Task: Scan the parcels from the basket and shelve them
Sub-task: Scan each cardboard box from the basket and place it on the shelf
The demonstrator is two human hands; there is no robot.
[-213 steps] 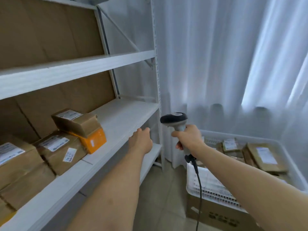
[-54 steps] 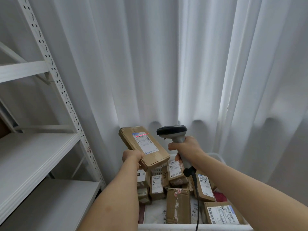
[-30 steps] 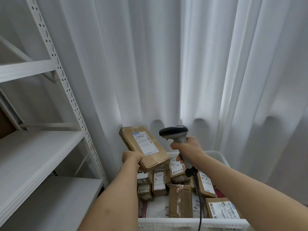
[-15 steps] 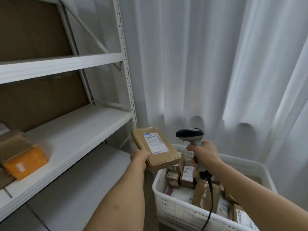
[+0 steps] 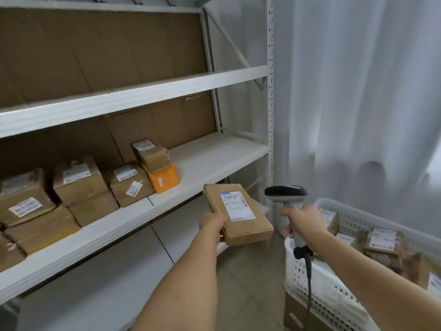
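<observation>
Several shelved: cardboard parcels already sit on middle shelf (image 5: 210,161), left part; right part bare.
Left hand (image 5: 212,224): fingers curled round flat parcel (image 5: 237,212), held label up, just off shelf edge, not yet placed.
Right hand (image 5: 304,223): fingers wrapped round scanner (image 5: 286,194) handle.
Left to do: basket (image 5: 317,290) at right holds many more parcels; progress looks partial.

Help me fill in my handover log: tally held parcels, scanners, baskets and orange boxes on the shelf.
Brown parcel, held in the left hand: 1
Scanner, gripped in the right hand: 1
White basket: 1
Orange box on the middle shelf: 1
Total: 4
</observation>
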